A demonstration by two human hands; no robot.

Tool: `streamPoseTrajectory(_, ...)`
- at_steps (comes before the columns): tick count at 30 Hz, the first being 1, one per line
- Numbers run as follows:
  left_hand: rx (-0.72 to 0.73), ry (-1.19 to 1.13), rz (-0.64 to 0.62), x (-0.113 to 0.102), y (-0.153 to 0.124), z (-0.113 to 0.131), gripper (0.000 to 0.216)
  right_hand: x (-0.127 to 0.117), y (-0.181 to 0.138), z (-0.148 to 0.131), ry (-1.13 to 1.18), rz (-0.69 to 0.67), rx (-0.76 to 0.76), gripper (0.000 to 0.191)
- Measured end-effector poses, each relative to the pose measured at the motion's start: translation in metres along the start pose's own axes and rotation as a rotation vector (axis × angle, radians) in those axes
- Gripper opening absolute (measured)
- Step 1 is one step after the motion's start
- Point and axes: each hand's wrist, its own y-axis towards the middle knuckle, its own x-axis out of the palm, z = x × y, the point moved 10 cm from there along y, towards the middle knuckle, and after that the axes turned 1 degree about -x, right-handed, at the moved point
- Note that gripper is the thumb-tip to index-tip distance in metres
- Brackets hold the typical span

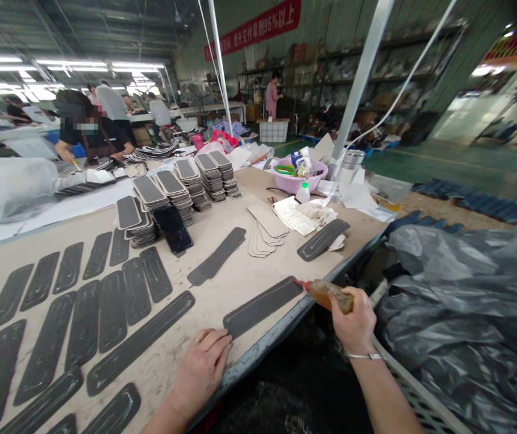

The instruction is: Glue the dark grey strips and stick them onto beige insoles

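My right hand (353, 316) is wrapped round a squeeze glue bottle (326, 294), brownish and tilted. Its red nozzle meets the right end of a long dark grey strip (262, 306) with rounded ends. My left hand (204, 367) lies on the table with its fingers stretched out, the tips touching the strip's left end; the thumb is partly hidden. A shiny line runs near the edge of the strip. To the left, several similar dark pieces (140, 340) lie flat with glossy lines round their borders. Another grey strip (217, 256) rests farther back, overlapping a second one.
Stacks of grey pieces (174, 187) and a black phone (174, 229) stand beyond. Thin pale templates (262, 238), a notebook (294, 215) and a pink basin (298, 176) sit behind. A metal post (358, 78) rises at the table's far corner. Grey plastic sheeting (470, 301) lies right. A co-worker (98, 135) sits opposite.
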Motion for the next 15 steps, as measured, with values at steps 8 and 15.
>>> streamPoseTrajectory(8,-0.009,-0.011,-0.010,-0.004,0.003,0.004,0.023,0.004,-0.024,-0.052,0.214,-0.088,0.088,0.018)
streamPoseTrajectory(15,-0.018,-0.032,-0.037,-0.002,0.002,0.004,0.022,0.043,-0.057,-0.115,0.486,-0.291,0.003,0.014)
